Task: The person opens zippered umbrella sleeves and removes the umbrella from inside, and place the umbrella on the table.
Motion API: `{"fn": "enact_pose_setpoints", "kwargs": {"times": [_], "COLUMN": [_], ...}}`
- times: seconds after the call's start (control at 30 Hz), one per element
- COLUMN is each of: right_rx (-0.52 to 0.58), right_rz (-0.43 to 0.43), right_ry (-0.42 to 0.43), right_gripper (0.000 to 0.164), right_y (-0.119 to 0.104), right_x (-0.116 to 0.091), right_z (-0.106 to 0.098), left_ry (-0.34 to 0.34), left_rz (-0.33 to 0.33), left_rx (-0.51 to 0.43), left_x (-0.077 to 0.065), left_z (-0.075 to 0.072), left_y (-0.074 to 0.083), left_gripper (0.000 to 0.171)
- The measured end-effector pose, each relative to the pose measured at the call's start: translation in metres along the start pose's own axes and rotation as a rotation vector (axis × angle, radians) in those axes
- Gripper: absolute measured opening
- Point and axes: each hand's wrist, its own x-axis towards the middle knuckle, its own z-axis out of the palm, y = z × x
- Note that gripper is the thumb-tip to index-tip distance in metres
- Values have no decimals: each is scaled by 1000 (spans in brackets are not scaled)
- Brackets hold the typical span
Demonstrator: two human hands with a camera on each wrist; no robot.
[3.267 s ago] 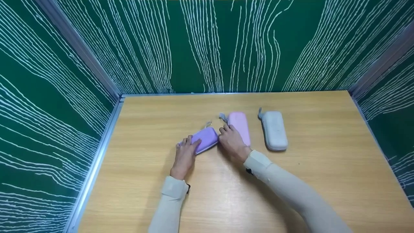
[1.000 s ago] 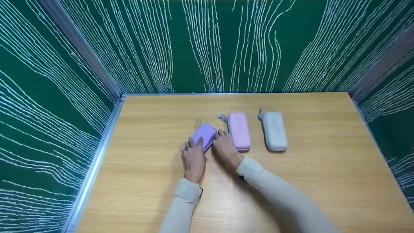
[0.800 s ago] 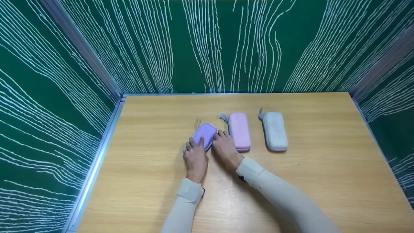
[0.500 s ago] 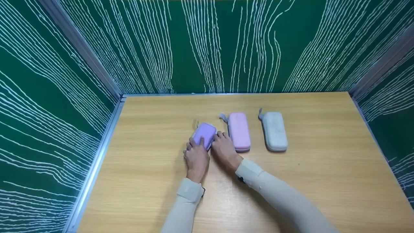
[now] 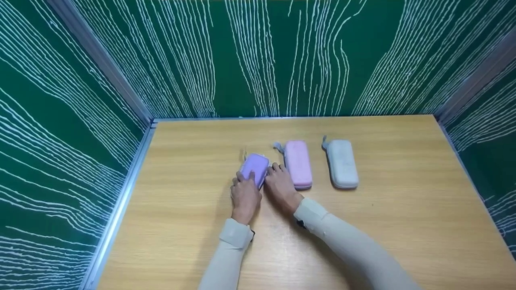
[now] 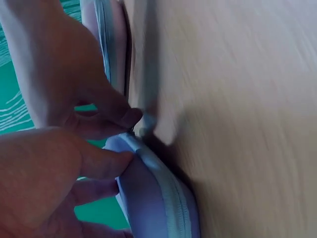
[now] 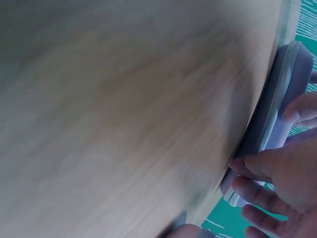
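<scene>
- Since 3.3 s ago: purple case [image 5: 257, 163] swung steeper, both hands shifted
- Sleeves [image 5: 219, 266] cut off at bottom
- Left hand [image 5: 246, 197] grips case's near end, covering it
- Right hand [image 5: 279, 183] pinches its zip edge, fingertip contact unclear
- Woodgrain table [image 5: 181, 161] underneath; rounded-oblong pink case [image 5: 298, 163], grey case [image 5: 342, 163] rightward
- Green wall [image 5: 375, 24], wavy white lines

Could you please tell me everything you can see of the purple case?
The purple case is oblong with rounded corners and a smooth, fabric-like surface. A pale zip band runs round its side; whether it is fully closed is unclear. It sits broad face up at an angle over the wooden table, left of the pink case. The left hand grips its near end; the right hand's fingers pinch at its right edge, by the zip.
</scene>
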Motion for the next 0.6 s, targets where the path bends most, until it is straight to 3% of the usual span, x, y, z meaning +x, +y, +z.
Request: {"fn": "enact_pose_setpoints", "kwargs": {"times": [0.4,0.6], "right_rx": [47,52], "right_rz": [-32,-37], "right_ry": [91,108], "right_gripper": [12,14], "right_y": [-1,-1], "right_x": [-5,-6], "right_z": [5,5], "left_ry": [101,85], "left_rz": [-109,-166], "left_rx": [106,129], "left_x": [-4,-2], "left_z": [8,7], "left_y": [17,23], "left_gripper": [55,55]}}
